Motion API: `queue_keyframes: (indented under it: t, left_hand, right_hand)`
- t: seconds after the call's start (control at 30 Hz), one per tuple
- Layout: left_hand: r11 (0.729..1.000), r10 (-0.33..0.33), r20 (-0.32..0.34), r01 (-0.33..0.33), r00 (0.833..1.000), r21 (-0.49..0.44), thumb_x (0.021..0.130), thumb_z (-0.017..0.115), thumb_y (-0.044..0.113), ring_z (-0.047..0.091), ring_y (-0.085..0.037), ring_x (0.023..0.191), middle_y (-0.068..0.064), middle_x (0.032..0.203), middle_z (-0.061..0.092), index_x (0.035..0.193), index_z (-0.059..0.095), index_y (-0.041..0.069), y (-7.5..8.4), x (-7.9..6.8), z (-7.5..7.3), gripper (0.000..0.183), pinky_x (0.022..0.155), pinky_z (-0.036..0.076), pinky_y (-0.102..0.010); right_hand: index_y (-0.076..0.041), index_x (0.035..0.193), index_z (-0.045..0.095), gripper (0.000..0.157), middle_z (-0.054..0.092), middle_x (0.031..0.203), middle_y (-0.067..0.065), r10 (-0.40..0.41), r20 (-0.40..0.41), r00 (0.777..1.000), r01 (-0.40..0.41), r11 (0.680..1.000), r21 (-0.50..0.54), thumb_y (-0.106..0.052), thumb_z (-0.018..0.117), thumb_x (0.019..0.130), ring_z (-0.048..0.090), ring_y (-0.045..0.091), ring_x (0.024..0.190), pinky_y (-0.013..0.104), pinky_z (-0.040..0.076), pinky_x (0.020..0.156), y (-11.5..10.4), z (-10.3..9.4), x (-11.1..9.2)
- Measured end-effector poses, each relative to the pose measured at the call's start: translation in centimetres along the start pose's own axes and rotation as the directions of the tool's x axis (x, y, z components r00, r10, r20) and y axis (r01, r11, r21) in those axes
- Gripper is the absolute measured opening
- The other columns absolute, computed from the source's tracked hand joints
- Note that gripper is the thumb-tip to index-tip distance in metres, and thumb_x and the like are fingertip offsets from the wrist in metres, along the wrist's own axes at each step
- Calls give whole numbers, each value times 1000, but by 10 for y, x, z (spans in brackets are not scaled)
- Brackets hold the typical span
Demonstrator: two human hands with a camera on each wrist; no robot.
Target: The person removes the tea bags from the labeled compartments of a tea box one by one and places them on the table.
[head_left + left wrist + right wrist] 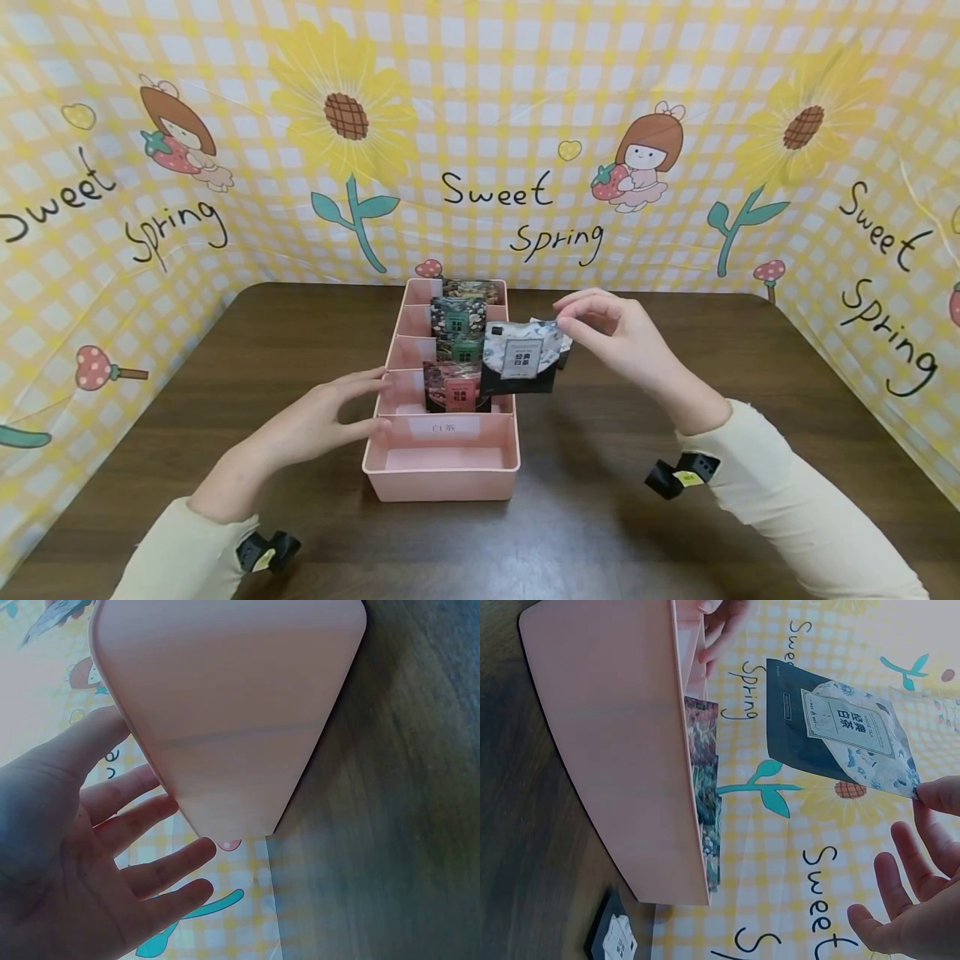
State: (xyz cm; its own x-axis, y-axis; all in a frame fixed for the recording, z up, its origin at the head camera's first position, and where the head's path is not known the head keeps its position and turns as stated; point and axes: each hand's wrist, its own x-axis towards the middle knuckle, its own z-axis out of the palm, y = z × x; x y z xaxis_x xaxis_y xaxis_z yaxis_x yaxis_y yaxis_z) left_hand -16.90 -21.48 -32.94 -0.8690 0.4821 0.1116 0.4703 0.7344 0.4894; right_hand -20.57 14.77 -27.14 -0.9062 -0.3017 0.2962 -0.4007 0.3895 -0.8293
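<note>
My right hand (611, 333) pinches a white-and-black tea sachet (521, 358) by its upper corner, between thumb and forefinger. The sachet hangs over the right side of a long pink divided box (442, 483), its printed face toward the head camera. The other fingers of that hand spread loosely in the right wrist view. My left hand (315, 421) rests thumb and fingertips on the box's left rim, fingers extended. Inside the box stand a red sachet (457, 390), a green sachet (459, 319) and more sachets behind. The front compartment bears a white label (444, 427).
Another dark-and-white sachet (616, 937) lies on the wooden table (315, 517) to the right of the box, mostly behind the held one in the head view. A yellow checked cloth (480, 125) with printed flowers stands along the back and sides.
</note>
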Motion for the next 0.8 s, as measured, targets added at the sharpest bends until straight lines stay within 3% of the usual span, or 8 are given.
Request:
queue_keyframes:
  t: [0.17,0.47,0.8]
  left_hand:
    - [1000,5,-1,-5,1000,-3,86,65,38,43,-37,130,-17,142,46,128,56,6,-1,0,0,53,104,37,-53]
    - [1000,12,-6,-12,1000,3,86,65,37,44,-36,130,-17,141,47,126,57,6,-1,0,1,52,103,38,-53]
    - [1000,8,-4,-8,1000,-2,86,65,38,43,-36,130,-17,142,46,128,56,7,-3,0,2,53,103,38,-53]
  right_hand:
    - [1,97,65,21,61,114,6,28,-19,999,-28,1000,2,-19,62,91,57,7,103,23,47,91,2,-6,-1]
    - [1,98,63,27,62,110,-6,47,-59,997,-46,999,9,-25,60,92,55,3,108,42,40,105,11,-18,1]
    - [-1,100,60,30,60,114,-3,95,-84,992,-96,995,-8,-30,56,94,51,1,109,44,37,107,19,-29,1]
